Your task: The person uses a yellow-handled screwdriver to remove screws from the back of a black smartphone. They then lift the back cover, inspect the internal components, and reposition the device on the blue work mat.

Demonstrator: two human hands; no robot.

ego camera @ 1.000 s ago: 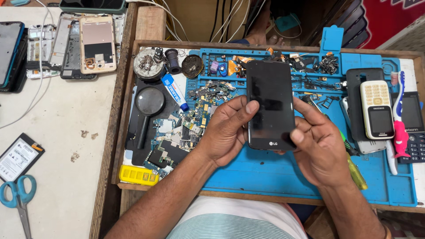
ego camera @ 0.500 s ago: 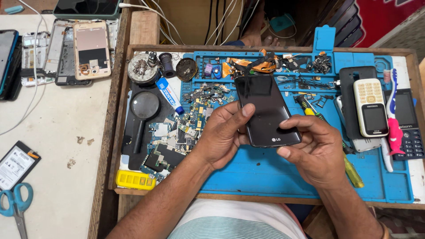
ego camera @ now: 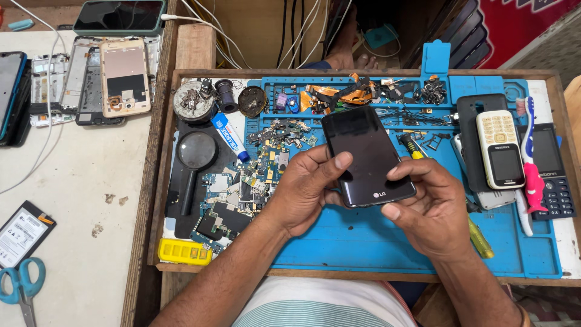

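Hands low in view, over blue mat (ego camera: 363,242) inside wooden tray (ego camera: 160,181). Left hand (ego camera: 302,191) grasping black phone (ego camera: 368,154) from its left edge, thumb laid across dark screen, fingers curled beneath. Right hand (ego camera: 433,209) grasping same phone at lower right corner, thumb on top edge of glass, fingers under. Phone held just above mat, tilted, screen up and dark, top end pointing away and leftward.

Left of hands: heap of circuit boards (ego camera: 242,194), yellow case (ego camera: 184,251) at tray's near corner, magnifier (ego camera: 195,154) on black pad, white tube (ego camera: 230,136) beside it. Right of hands: screwdriver (ego camera: 475,233) with yellow-green handle partly under right wrist, white keypad phone (ego camera: 501,148) lying on a black one, toothbrush (ego camera: 531,163) with pink grip, dark keypad phone (ego camera: 554,175) at tray's edge.

Farther: round tin (ego camera: 192,100) of small parts, dark spool (ego camera: 225,95), flex cables (ego camera: 345,94) and loose bits along mat's top compartments.

On counter (ego camera: 91,200) left of tray: scissors (ego camera: 24,287), battery (ego camera: 23,233), gold phone back (ego camera: 124,75) among opened frames, cracked phone (ego camera: 120,16) at far edge.
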